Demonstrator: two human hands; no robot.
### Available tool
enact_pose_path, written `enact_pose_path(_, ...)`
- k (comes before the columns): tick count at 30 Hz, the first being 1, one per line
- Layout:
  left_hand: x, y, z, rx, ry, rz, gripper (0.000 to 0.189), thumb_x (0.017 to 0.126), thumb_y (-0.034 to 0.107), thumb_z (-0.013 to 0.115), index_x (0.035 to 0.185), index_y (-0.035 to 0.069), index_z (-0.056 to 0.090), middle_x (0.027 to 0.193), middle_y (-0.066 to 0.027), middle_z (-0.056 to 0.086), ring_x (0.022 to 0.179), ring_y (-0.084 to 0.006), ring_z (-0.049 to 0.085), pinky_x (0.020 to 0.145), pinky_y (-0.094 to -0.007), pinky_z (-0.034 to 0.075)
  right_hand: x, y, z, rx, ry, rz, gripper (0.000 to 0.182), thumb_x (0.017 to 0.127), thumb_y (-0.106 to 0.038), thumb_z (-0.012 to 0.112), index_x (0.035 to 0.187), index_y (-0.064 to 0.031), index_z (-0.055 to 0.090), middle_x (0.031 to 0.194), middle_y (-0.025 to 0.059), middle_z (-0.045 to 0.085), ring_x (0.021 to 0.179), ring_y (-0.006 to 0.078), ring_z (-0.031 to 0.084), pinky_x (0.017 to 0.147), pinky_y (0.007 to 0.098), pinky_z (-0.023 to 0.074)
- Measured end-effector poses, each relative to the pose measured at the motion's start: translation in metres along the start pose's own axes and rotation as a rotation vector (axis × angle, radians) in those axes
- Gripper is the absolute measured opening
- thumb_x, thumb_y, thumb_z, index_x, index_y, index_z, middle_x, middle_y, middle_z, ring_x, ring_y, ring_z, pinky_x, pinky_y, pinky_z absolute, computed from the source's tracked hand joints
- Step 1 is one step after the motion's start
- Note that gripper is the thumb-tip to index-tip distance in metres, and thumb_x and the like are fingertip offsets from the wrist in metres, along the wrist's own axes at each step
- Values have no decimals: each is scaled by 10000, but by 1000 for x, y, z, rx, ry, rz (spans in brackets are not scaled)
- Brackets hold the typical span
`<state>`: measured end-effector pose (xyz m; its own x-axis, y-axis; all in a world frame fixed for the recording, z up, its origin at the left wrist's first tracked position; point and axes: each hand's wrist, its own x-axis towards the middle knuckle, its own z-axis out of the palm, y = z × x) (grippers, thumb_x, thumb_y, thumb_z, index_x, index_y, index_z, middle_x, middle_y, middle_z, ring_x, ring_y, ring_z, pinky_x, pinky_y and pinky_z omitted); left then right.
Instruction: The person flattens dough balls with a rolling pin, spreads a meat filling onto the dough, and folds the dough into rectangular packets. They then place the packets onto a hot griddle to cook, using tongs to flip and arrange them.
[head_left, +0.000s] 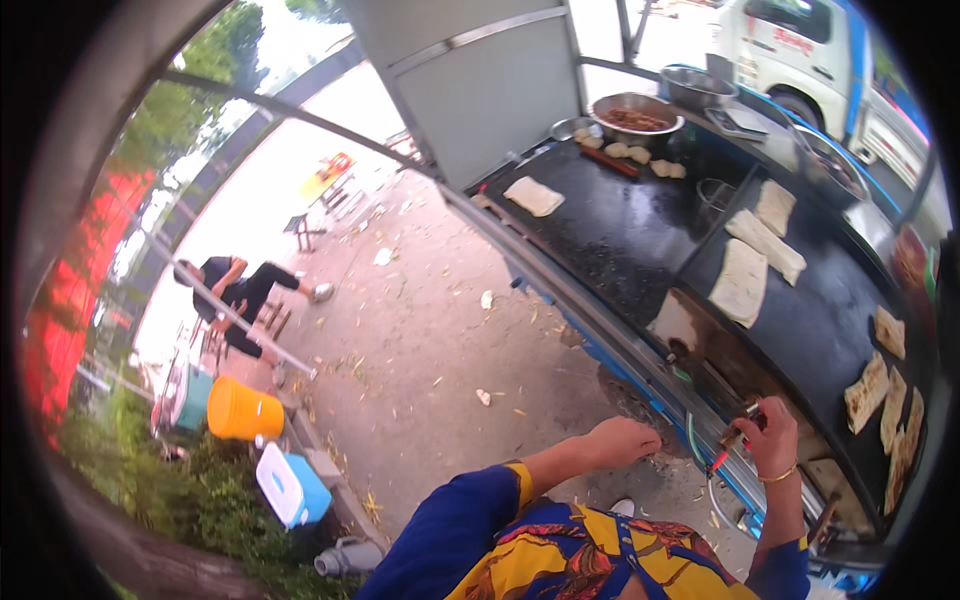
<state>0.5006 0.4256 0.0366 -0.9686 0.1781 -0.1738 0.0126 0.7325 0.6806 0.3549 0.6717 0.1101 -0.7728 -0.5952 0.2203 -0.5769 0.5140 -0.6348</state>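
Observation:
My right hand (778, 436), with a gold-coloured bangle at the wrist, grips a metal gas burner fitting (733, 433) at the front of the griddle stand. A red part and a hose (691, 439) are close below the fingers. My left hand (624, 442) hangs to the left of the stand, over the ground, its fingers curled and nothing visible in it. Above my right hand lies the black griddle plate (817, 330), bearing pale flatbreads (739, 283) and several browned ones (868, 391). The palm side of my left hand is hidden.
A second griddle plate (615, 217) holds a raw dough sheet (534, 196), dough pieces (628, 152) and a rolling pin (609, 161). Behind it stands a steel bowl of filling (637, 120). A person (232, 296) sits left, near an orange bucket (244, 409) and a blue cooler (294, 484).

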Motion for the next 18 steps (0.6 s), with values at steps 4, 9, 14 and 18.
enact_pose_path(4,-2,4,10,-111,118,-156,365,1007,366,495,1109,64,673,1084,-134,706,972,-332,665,832,-421,520,-35,-34,-100,745,512,70,251,764,85,742,907,-26,567,861,43,584,766,138,646,614,277,553)
enact_pose_path(9,63,26,38,-915,109,-392,535,1017,472,467,1324,36,513,1203,-101,661,936,-183,675,749,-316,535,-128,8,-160,748,851,25,413,686,110,753,1009,-63,563,859,43,588,646,131,618,537,239,516)
enact_pose_path(14,98,48,41,-1120,25,-378,639,976,565,493,1358,54,446,1108,-115,646,844,-209,659,706,-354,537,-153,2,-143,1079,435,372,368,796,22,623,1151,-18,534,786,96,616,508,120,510,454,225,369)
enact_pose_path(18,113,51,47,-1046,-17,-467,598,889,629,601,1146,91,553,824,-26,604,655,-117,562,533,-271,463,-163,21,-95,1122,367,327,242,928,-49,577,1159,-16,511,826,99,631,516,92,470,445,217,342)
